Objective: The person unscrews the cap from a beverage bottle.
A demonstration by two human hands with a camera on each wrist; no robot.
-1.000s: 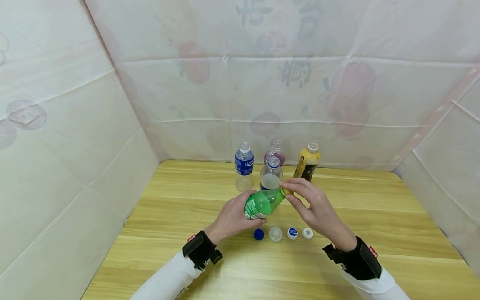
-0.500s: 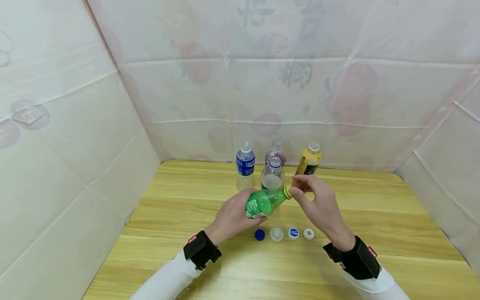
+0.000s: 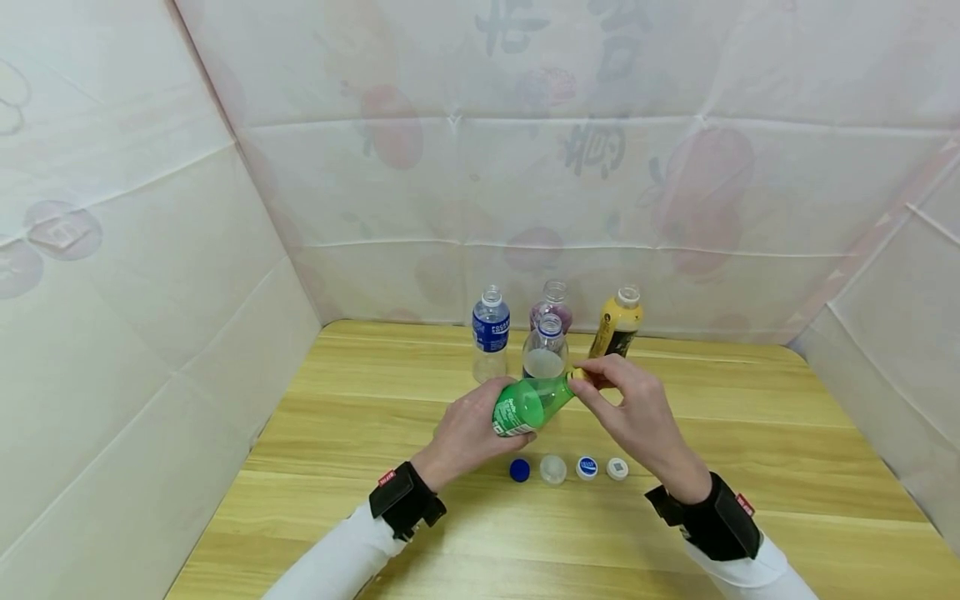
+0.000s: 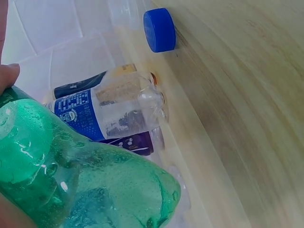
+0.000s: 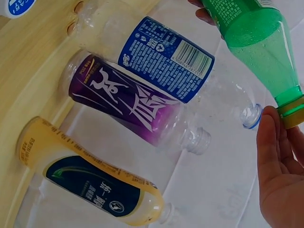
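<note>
My left hand (image 3: 465, 429) grips a green plastic soda bottle (image 3: 525, 407) round its body, above the table. The bottle tilts, its neck pointing up and to the right. At its mouth sits a yellow cap (image 5: 292, 112), which my right hand (image 3: 637, 417) pinches between thumb and fingers. In the left wrist view, the green bottle's lower end (image 4: 142, 190) fills the near corner. Below the hands, a row of loose caps lies on the wooden table: a dark blue cap (image 3: 520, 470), a translucent cap (image 3: 553, 469), a white cap with blue print (image 3: 587, 467) and a white cap (image 3: 617, 468).
Behind the hands stand uncapped bottles: a blue-labelled bottle (image 3: 491, 332), a clear bottle (image 3: 545, 360), a purple-labelled bottle (image 5: 123, 97) and a yellow bottle (image 3: 621, 317). A pale cloth wall (image 3: 465, 183) rises behind the table (image 3: 360, 367).
My right fingers came partly off the yellow cap half a second ago and now pinch it again. The left hand and the green bottle have hardly moved.
</note>
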